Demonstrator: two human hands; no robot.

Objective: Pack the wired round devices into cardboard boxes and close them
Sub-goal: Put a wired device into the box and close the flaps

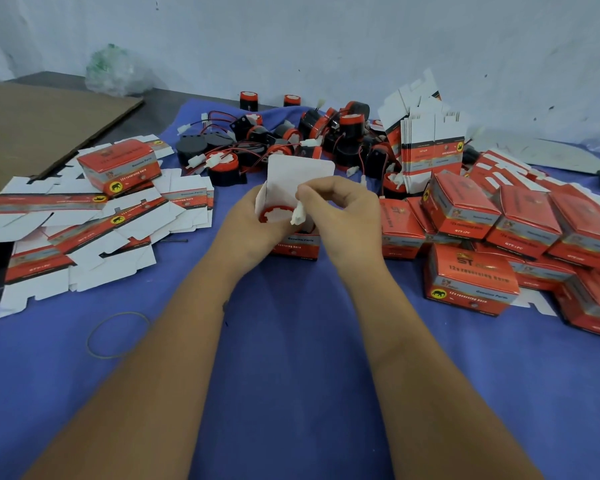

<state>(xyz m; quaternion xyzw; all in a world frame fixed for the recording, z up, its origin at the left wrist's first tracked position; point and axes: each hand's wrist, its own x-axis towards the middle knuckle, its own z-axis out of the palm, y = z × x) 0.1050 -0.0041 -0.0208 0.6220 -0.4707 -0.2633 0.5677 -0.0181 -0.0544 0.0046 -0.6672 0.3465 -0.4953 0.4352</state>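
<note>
An open red cardboard box (297, 245) stands on the blue cloth at centre, its white lid flap (300, 176) raised. Inside it sits a round device with a red rim (274, 214). My left hand (253, 225) grips the box's left side. My right hand (343, 209) pinches the device's white wire connector (298, 216) over the box opening. A heap of loose black-and-red wired round devices (291, 143) lies just behind.
Closed red boxes (499, 237) are piled at the right. Flat unfolded box blanks (90, 230) spread at the left, with one closed box (120, 166) on them, and a standing stack of blanks (430, 150) behind right. A rubber band (118, 336) lies front left.
</note>
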